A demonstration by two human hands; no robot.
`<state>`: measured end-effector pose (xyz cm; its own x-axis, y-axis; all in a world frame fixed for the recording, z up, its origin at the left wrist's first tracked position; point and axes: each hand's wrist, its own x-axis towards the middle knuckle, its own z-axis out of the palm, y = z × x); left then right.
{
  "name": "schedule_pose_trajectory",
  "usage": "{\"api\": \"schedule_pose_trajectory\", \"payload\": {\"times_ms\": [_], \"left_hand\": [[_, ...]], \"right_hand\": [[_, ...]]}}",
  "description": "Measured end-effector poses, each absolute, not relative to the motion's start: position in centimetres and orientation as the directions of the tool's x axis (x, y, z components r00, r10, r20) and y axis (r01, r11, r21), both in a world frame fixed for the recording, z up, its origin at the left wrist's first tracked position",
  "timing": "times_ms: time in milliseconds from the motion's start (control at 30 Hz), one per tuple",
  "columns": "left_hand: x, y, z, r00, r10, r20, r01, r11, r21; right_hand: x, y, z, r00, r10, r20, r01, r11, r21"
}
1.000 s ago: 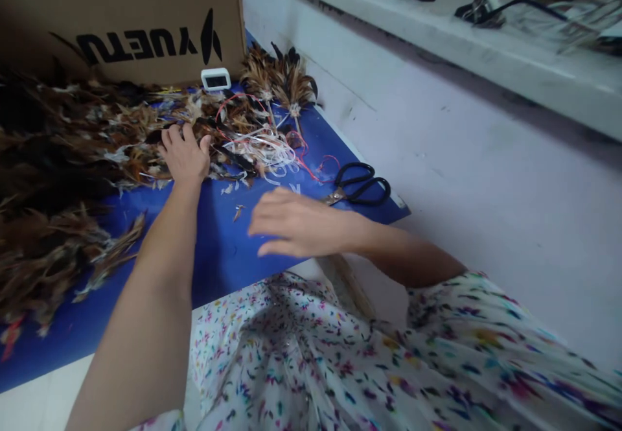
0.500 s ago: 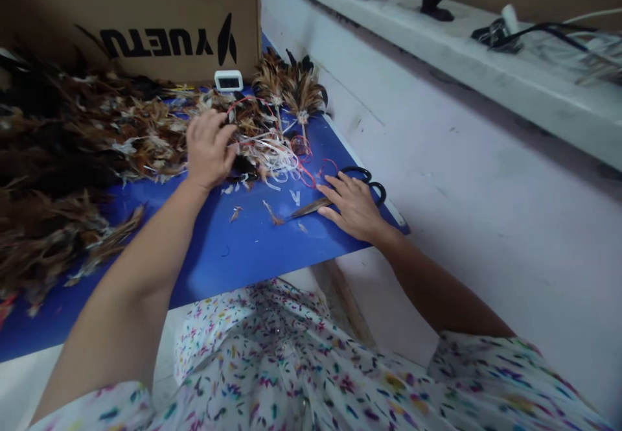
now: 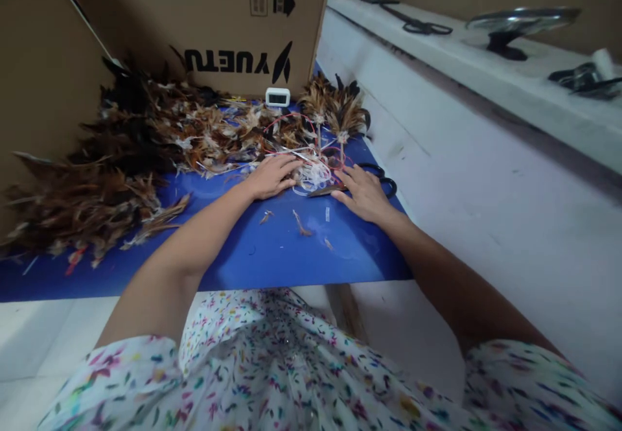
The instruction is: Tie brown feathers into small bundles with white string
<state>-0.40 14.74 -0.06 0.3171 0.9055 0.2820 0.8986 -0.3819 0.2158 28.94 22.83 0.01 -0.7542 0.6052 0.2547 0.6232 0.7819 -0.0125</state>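
Note:
My left hand (image 3: 273, 176) lies with fingers spread at the left edge of a tangle of white strips (image 3: 315, 173) on the blue table. Fingers apart, my right hand (image 3: 363, 192) rests over the black-handled scissors (image 3: 389, 186), whose blades point left toward the strips. Red string (image 3: 336, 156) loops among and behind the strips. Brown and black feathers (image 3: 208, 136) are heaped behind and to the left of my left hand. Two feather bundles on thin sticks (image 3: 344, 116) lie at the back right.
A white digital timer (image 3: 277, 97) stands before a large cardboard box (image 3: 233, 23). To the right, a ledge (image 3: 466, 55) on the white wall holds another pair of scissors (image 3: 425, 27) and a glass-topped stand (image 3: 508, 48). Feather scraps (image 3: 301, 223) dot the table front.
My left hand has come down and right, to the white strips. My right hand and the scissors have moved up toward the strips. The view has shifted left.

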Motion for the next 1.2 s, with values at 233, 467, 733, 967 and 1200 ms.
{"api": "schedule_pose_trajectory", "payload": {"times_ms": [233, 467, 733, 967, 1200], "left_hand": [[-0.8, 14.1, 1.4, 0.011, 0.821, 0.571, 0.953, -0.182, 0.244], [-5.7, 13.8, 2.1, -0.573, 0.637, 0.515, 0.814, 0.372, 0.446], [-11.7, 16.6, 3.8, -0.682, 0.599, 0.420, 0.731, 0.567, 0.379], [-18.1, 19.4, 5.5, -0.692, 0.709, 0.133, 0.720, 0.668, 0.185], [-21.2, 20.2, 4.9, -0.719, 0.695, -0.011, 0.687, 0.713, 0.140]], "right_hand": [[29.6, 15.8, 0.5, -0.915, 0.300, 0.271, 0.291, 0.954, -0.072], [24.8, 11.6, 0.6, -0.972, 0.210, 0.103, 0.199, 0.974, -0.108], [19.0, 12.2, 0.6, -0.975, 0.144, 0.168, 0.114, 0.978, -0.177], [19.3, 12.0, 0.2, -0.964, 0.145, 0.224, 0.094, 0.971, -0.221], [19.3, 12.2, 0.4, -0.960, 0.128, 0.251, 0.067, 0.969, -0.237]]}}
